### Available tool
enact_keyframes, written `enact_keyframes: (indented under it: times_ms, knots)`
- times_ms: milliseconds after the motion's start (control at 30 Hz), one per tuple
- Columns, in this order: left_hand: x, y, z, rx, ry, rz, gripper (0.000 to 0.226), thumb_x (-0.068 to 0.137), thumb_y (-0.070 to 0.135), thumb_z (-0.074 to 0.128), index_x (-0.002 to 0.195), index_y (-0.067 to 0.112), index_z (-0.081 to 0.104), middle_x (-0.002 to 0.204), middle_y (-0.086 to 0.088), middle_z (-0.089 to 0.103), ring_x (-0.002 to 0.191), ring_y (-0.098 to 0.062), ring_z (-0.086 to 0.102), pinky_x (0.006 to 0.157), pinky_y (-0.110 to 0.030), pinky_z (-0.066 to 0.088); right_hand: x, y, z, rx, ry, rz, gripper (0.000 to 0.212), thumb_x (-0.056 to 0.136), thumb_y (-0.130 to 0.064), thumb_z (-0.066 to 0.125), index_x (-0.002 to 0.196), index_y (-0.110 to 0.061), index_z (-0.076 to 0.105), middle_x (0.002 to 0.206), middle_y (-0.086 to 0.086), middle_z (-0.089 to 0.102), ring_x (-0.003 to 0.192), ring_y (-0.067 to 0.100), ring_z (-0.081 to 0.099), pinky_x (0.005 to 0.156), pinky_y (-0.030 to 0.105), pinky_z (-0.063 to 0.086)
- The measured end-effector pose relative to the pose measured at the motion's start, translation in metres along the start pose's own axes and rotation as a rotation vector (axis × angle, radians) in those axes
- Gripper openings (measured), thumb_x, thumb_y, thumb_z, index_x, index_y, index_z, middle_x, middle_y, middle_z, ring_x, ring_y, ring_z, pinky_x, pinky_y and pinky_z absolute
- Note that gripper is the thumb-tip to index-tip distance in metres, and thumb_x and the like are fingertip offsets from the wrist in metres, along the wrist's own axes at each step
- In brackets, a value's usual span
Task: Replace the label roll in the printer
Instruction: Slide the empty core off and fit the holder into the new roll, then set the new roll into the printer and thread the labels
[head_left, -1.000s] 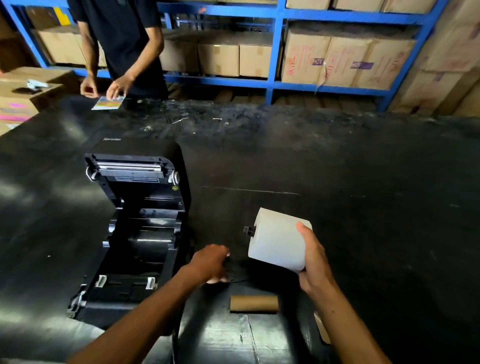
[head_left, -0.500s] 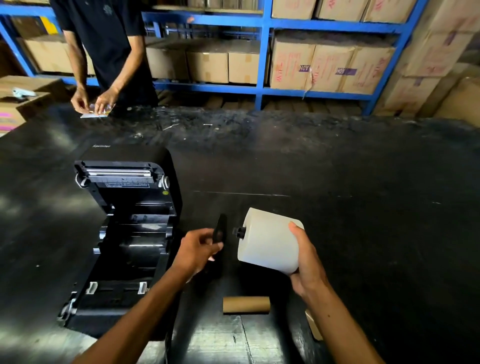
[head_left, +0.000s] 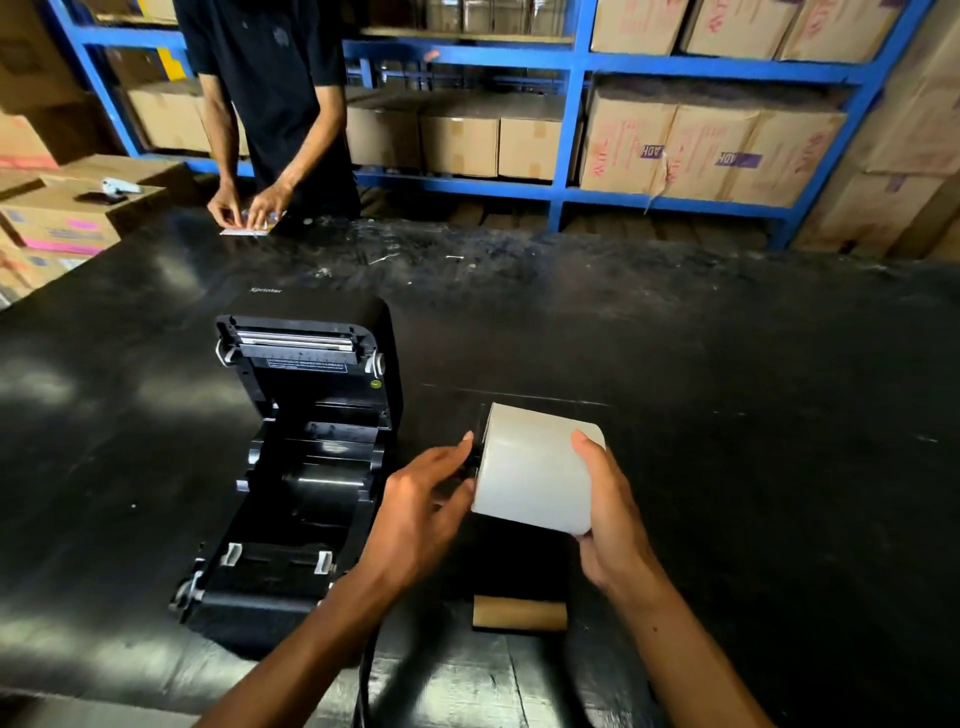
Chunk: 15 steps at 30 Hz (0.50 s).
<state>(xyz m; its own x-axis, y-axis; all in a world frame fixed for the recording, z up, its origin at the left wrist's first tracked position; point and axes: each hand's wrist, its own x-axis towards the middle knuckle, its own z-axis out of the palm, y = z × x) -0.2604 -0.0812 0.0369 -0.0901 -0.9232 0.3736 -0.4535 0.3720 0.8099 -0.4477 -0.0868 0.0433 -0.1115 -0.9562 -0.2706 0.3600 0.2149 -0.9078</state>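
Right hand (head_left: 610, 519) grips a white roll (head_left: 535, 467) – left fingers (head_left: 457, 452) pinch a black piece at its end; open printer (head_left: 301, 467) left of them.

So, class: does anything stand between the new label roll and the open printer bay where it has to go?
Nothing visible blocks it. The label roll is held above the table just right of the printer, whose lid is up and whose bay looks empty. Only the left hand, at the roll's printer-side end, lies between.

I count one printer (head_left: 306, 467), one white roll (head_left: 535, 467), one cardboard core (head_left: 519, 613), two hands: left (head_left: 421, 514), right (head_left: 613, 519).
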Motion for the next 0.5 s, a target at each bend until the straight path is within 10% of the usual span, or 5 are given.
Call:
enact_keyframes:
  times_ms: [200,400,500]
  knots:
    - [0.001,0.001,-0.026,-0.294,0.038,-0.242,0.03,0.092,0.009,0.057,0.12,0.016,0.066,0.113,0.0,0.072,0.106,-0.012,0.067,0.094,-0.035,0.053,-0.001,0.004,0.028,-0.028,-0.024,-0.04,0.038,0.077,-0.051,0.061,0.112,-0.036,0.062,0.1,0.002,0.075,0.088,0.021,0.072,0.063,0.032,0.057]
    - [-0.006,0.004,-0.065,-0.422,0.076,-0.35,0.037,0.096,0.046,0.039,0.106,0.026,0.068,0.104,0.012,0.074,0.093,-0.005,0.069,0.072,-0.014,0.054,-0.004,0.016,0.082,-0.074,-0.059,-0.135,0.042,0.081,-0.038,0.063,0.123,-0.037,0.057,0.105,-0.008,0.074,0.09,0.009,0.07,0.063,0.019,0.055]
    - [-0.005,-0.005,-0.09,-0.421,0.127,-0.462,0.057,0.084,0.067,0.045,0.095,0.016,0.067,0.1,-0.008,0.073,0.097,-0.026,0.068,0.086,-0.044,0.057,-0.005,0.027,0.115,-0.089,-0.07,-0.175,0.04,0.086,-0.027,0.063,0.123,-0.04,0.055,0.095,-0.019,0.074,0.087,0.003,0.07,0.061,0.014,0.054]
